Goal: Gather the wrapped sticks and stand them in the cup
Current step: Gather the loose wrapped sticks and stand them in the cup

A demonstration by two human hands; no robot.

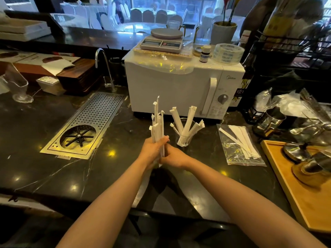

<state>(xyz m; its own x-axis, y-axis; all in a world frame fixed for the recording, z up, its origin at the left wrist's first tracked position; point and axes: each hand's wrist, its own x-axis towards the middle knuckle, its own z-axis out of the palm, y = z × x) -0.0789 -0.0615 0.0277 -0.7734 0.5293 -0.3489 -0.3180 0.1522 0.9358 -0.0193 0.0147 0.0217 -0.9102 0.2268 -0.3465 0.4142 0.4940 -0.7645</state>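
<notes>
Both forearms reaching in from six o'clock, converging at centre. Left hand (153, 149) curled closed, fingers toward twelve o'clock, clamping upright wrapped sticks (158, 126). Right hand (174, 157) pressed against it at three o'clock, cupped low.

A dark marble-veined worktop (44, 169) gleams with spots of reflected ceiling light. Left of the fingers a perforated steel drain tray (84, 126) is set into it, a chrome tap (104, 68) behind. Beyond the fingers stands a white microwave (179, 90). Farther back, bright windows (161, 4) light a dining room of round tables and covered chairs (148, 15).
</notes>
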